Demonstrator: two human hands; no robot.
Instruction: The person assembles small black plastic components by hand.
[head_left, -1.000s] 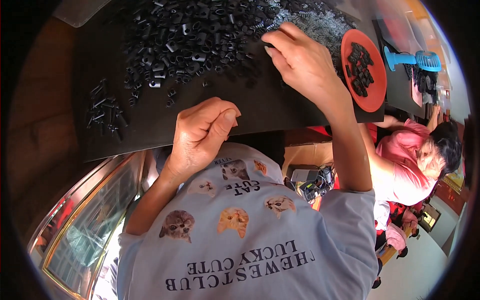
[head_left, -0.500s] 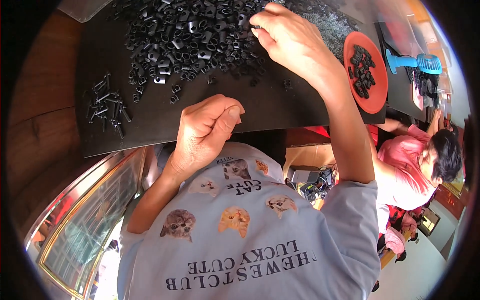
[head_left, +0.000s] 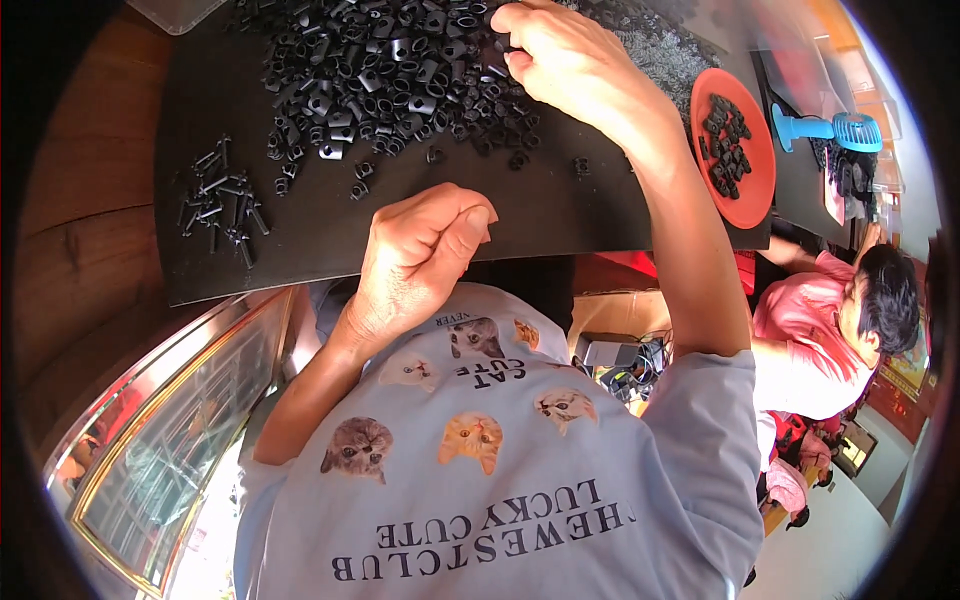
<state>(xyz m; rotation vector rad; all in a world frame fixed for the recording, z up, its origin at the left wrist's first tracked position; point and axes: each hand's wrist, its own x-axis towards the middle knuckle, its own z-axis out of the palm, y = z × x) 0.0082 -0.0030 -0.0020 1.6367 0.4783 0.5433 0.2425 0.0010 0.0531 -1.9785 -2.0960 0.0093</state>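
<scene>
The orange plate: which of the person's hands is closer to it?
Right. The right hand is left of the orange plate, at the black parts pile; the left hand is farther left, by the front of the table.

Short, hollow black pieces point(head_left: 398, 80) lie heaped loosely on the tabletop point(head_left: 580, 228).

Dark capital lettering point(head_left: 487, 520) stands upside down on the light-blue shirt point(head_left: 680, 440).

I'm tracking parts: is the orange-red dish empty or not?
Not empty: small black parts lie in the orange-red dish, its surface bare around them.
</scene>
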